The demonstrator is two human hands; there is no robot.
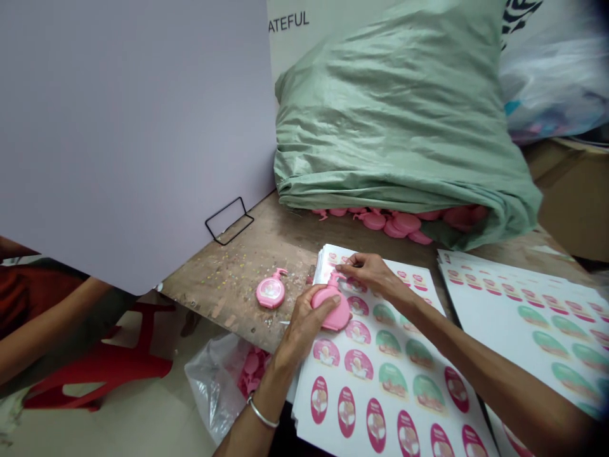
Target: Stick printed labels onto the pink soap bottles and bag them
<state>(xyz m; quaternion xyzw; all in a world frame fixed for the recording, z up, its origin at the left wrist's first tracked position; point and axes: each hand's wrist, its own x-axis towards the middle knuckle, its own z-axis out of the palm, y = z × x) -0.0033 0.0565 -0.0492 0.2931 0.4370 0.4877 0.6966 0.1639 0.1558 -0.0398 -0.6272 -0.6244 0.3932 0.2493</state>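
My left hand (304,317) is closed around a small pink pump bottle (332,308), its thumb across the flat, unlabelled face and the pump pointing up. Just beyond it, my right hand (368,271) pinches thumb and fingers together over the upper left of a sticker sheet (366,381); whatever is between the fingertips is too small to make out. The sheet tops a stack and bears rows of pink, green and magenta labels. Left of my hands, a second pink pump bottle (271,292) lies on the table with a round label on its face.
A green cloth sack (399,120) spills pink bottles (399,223) at the back. Another sticker stack (518,317) lies right. A wire stand (229,221) sits beside a pale panel (137,127). Below the table edge hangs a plastic bag (214,381) with pink pieces; a person's arm (52,324) shows left.
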